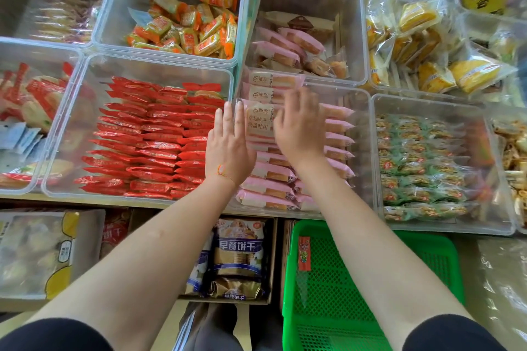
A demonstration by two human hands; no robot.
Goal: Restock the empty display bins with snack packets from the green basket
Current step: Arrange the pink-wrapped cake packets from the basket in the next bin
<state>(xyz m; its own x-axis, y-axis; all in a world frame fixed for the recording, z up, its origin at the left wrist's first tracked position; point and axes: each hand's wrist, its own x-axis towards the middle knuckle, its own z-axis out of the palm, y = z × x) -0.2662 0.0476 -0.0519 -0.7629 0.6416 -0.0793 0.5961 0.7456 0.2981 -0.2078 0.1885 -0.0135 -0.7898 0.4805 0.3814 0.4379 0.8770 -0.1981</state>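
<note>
Here both hands press flat-fingered on the pink packets (265, 168), left hand (228, 142) at their left ends, right hand (299, 125) on top, long axes crosswise.

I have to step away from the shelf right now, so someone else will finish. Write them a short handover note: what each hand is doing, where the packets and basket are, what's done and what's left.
Left hand: open, fingers straight, pressed against the left side of the pink packets in the front middle bin.
Right hand: blurred; resting on top of the same stack, grip unclear.
Green basket: on the floor below the shelf, right of centre; only one small orange packet shows in it.
Done: the pink packets fill the bin in rows, and the red packets bin to its left is full.
Left: square up the pink rows, then place the last packet from the basket.
</note>
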